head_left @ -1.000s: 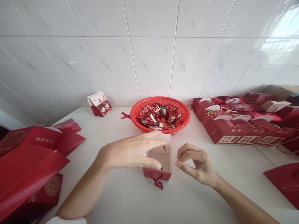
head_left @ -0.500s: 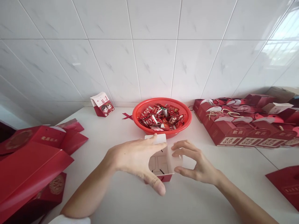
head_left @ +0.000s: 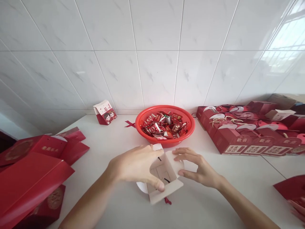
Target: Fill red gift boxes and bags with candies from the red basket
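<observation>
An open-topped paper gift box (head_left: 162, 170), pale inside with its flaps spread, sits on the white table between my hands. My left hand (head_left: 137, 167) spans its left side, thumb over the front flap and fingers at the far-left wall; most fingertips are hidden. With thumb and fingers, my right hand (head_left: 196, 167) holds the rounded right flap. A bit of red ribbon (head_left: 167, 201) pokes out under the front flap. Just beyond the box stands a red plastic basket (head_left: 143, 135) full of red-wrapped sweets (head_left: 164, 125).
Red boxes (head_left: 43, 178) are heaped at the left. Several finished-looking red boxes (head_left: 238, 144) stand in rows at the right. A small printed box (head_left: 106, 113) and a ribbon piece (head_left: 130, 124) lie near the tiled wall. What looks like another person's fingers (head_left: 297, 208) touches a red box at the right edge.
The box has turned, and its front flap now folds outward toward me. My left thumb has come onto that flap, and my right hand has closed on the right flap.
</observation>
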`<action>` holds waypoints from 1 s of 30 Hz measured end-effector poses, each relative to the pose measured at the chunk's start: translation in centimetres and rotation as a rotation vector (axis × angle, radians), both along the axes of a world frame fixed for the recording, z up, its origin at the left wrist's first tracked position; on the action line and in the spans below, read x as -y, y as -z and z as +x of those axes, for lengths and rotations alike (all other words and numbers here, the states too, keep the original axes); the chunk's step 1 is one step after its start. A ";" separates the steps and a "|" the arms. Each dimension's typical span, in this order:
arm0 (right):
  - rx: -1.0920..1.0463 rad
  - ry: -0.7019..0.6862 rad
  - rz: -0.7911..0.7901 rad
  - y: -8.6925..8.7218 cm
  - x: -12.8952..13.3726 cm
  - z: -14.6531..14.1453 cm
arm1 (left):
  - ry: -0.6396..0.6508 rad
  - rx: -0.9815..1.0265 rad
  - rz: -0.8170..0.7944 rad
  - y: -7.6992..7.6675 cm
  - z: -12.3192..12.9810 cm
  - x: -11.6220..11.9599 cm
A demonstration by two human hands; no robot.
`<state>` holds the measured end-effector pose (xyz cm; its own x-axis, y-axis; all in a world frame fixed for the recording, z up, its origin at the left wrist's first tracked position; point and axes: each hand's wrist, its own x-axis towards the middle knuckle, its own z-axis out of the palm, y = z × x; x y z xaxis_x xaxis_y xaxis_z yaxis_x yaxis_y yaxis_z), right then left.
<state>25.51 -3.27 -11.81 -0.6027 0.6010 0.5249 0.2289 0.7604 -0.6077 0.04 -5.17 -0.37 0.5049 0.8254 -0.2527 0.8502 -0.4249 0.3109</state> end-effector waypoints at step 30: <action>0.439 0.070 -0.338 -4.9 -14.9 -4.9 | -0.068 0.391 -0.331 3.0 -2.8 -15.4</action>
<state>20.66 11.59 -6.95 -0.6739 0.7388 0.0049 0.5582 0.5135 -0.6517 -2.73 10.23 -3.41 0.5618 0.7674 -0.3090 0.6658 -0.1976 0.7195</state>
